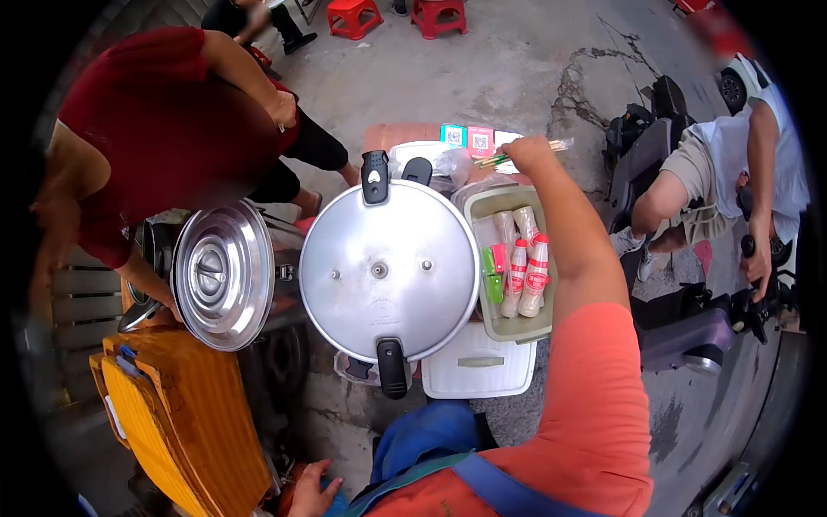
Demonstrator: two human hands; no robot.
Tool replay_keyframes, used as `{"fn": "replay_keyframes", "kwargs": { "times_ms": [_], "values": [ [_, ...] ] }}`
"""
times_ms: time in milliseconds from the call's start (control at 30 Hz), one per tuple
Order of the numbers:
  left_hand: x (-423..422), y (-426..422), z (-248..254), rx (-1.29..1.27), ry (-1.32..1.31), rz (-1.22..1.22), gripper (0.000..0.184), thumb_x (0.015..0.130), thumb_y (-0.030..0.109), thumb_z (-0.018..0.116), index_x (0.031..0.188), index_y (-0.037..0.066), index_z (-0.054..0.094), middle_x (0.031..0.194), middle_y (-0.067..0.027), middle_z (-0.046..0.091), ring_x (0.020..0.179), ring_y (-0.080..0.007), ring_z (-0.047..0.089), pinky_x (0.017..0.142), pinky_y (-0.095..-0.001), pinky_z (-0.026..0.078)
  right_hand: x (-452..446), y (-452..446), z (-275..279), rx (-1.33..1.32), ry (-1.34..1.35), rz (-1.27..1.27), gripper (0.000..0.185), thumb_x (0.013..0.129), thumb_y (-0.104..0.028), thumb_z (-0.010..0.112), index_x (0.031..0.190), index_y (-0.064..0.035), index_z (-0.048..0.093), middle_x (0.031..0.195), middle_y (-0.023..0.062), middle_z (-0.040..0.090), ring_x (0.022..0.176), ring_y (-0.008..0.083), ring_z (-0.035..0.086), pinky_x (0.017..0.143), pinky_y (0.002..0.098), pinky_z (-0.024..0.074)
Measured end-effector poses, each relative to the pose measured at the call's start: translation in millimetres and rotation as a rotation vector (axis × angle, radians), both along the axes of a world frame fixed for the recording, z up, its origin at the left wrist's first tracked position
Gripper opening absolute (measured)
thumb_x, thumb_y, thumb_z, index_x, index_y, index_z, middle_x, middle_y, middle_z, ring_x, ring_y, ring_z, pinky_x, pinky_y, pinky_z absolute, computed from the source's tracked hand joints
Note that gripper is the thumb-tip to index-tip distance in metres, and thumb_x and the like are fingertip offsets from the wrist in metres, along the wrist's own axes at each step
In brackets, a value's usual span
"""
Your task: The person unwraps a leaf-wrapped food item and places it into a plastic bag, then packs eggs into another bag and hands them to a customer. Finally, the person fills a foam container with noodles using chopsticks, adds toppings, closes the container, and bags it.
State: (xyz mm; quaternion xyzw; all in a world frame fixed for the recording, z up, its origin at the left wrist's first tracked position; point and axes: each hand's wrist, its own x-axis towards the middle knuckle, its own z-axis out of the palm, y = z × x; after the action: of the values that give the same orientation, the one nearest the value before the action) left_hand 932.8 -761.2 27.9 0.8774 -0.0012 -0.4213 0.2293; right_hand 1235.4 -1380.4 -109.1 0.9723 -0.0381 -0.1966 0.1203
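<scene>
At the far side of the stand, my right hand (530, 157) is closed around thin sticks that look like wrapped chopsticks (495, 160). Beneath that arm sits a pale green bin (475, 207) containing white bottles with red caps (536, 271), and pink and green packets (494, 271). A large pressure cooker (383, 297) with its lid on stands left of the bin. My left hand (314, 489) is low by my body, fingers apart, with nothing visible in it. A blue thing lies beside it.
A person in dark red stands left, one hand near a round metal lid (209, 267). Yellow crates (181, 414) are at lower left. A white lidded box (479, 366) is before the bin, QR cards (480, 140) behind. At right, another person grips a scooter (689, 336).
</scene>
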Motion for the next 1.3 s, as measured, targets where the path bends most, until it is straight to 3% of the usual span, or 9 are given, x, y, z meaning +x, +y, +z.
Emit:
{"fn": "replay_keyframes", "kwargs": {
  "times_ms": [100,233,367,500,567,833,1000,1200,1300],
  "values": [
    [7.7,-12.9,-13.6,0.081,0.053,0.063,0.044,0.075,0.014,0.07,0.114,0.003,0.054,0.105,-0.0167,0.056,0.095,-0.0278,0.058,0.083,-0.0341,0.047,36.3,-35.3,-58.8,0.14,-0.105,-0.315,0.029,0.083,-0.013,0.05,0.111,-0.0143,0.056,0.106,0.0124,0.061,0.101,0.0299,0.058,0.079,0.0417,0.0475],
    [10.8,-16.7,-49.8,0.101,0.029,0.046,0.044,0.073,0.015,0.071,0.112,0.004,0.055,0.104,-0.0161,0.057,0.093,-0.0269,0.059,0.082,-0.0342,0.047,58.9,-40.7,-94.1,0.222,-0.017,-0.313,0.03,0.084,-0.02,0.053,0.112,-0.01,0.055,0.112,0.0127,0.059,0.106,0.0278,0.056,0.085,0.0398,0.0465],
    [28.3,-17.7,-73.0,0.178,0.055,0.059,0.042,0.073,0.014,0.071,0.11,0.004,0.054,0.103,-0.0159,0.056,0.092,-0.0265,0.059,0.079,-0.0348,0.048,74.3,-45.6,-140.5,0.321,-0.045,-0.359,0.028,0.084,-0.013,0.05,0.111,-0.0078,0.054,0.109,0.017,0.059,0.102,0.0321,0.057,0.084,0.0422,0.046],
    [36.4,-23.4,-78.0,0.143,-0.002,0.0,0.042,0.071,0.012,0.072,0.108,0.004,0.053,0.101,-0.0154,0.056,0.091,-0.0258,0.059,0.078,-0.0355,0.048,78.9,-52.5,-176.8,0.359,-0.009,-0.494,0.041,0.084,-0.023,0.054,0.121,-0.0076,0.048,0.112,0.0189,0.057,0.104,0.0342,0.055,0.089,0.0421,0.0437],
    [38.9,-32.4,-74.0,0.078,-0.023,-0.061,0.037,0.079,0.019,0.066,0.109,0.002,0.053,0.099,-0.0133,0.056,0.091,-0.0254,0.058,0.078,-0.0358,0.048,77.9,-51.5,-174.6,0.388,-0.111,-0.437,0.047,0.084,-0.025,0.056,0.125,-0.007,0.044,0.115,0.0185,0.056,0.106,0.0342,0.053,0.09,0.0415,0.0428],
    [35.3,-34.3,-62.7,0.058,-0.016,-0.078,0.042,0.077,0.02,0.067,0.111,0.001,0.052,0.102,-0.0162,0.056,0.096,-0.03,0.055,0.083,-0.0367,0.045,35.4,-39.6,-103.2,0.484,-0.511,-0.342,0.039,0.083,-0.025,0.055,0.118,-0.0072,0.052,0.109,0.0179,0.057,0.102,0.0331,0.055,0.085,0.041,0.0453],
    [26.1,-12.1,-49.9,0.034,-0.057,-0.084,0.045,0.076,0.02,0.068,0.113,0.001,0.052,0.104,-0.0179,0.055,0.1,-0.0328,0.053,0.087,-0.0372,0.044,-85.7,-10.0,-46.2,0.63,-0.715,-0.344,0.034,0.082,-0.016,0.057,0.114,-0.0062,0.053,0.103,0.0149,0.058,0.091,0.0315,0.059,0.078,0.038,0.0475],
    [-48.0,91.9,-99.0,-0.131,-0.18,-0.081,0.045,0.076,0.022,0.066,0.115,0.003,0.052,0.107,-0.0198,0.054,0.103,-0.0368,0.05,0.09,-0.0388,0.041,-240.3,97.4,35.3,0.746,-0.691,-0.417,0.038,0.081,-0.006,0.057,0.118,-0.0081,0.05,0.102,0.0135,0.057,0.082,0.0263,0.061,0.072,0.0349,0.0493],
    [-74.0,137.8,-85.3,-0.172,-0.063,0.012,0.046,0.078,0.024,0.065,0.117,0.004,0.051,0.108,-0.0191,0.054,0.104,-0.0361,0.051,0.09,-0.0393,0.041,-300.9,173.0,85.4,0.719,-0.681,-0.307,0.039,0.08,-0.004,0.056,0.119,-0.0081,0.049,0.103,0.0136,0.057,0.081,0.0258,0.061,0.072,0.0348,0.0491]
  ]
}}
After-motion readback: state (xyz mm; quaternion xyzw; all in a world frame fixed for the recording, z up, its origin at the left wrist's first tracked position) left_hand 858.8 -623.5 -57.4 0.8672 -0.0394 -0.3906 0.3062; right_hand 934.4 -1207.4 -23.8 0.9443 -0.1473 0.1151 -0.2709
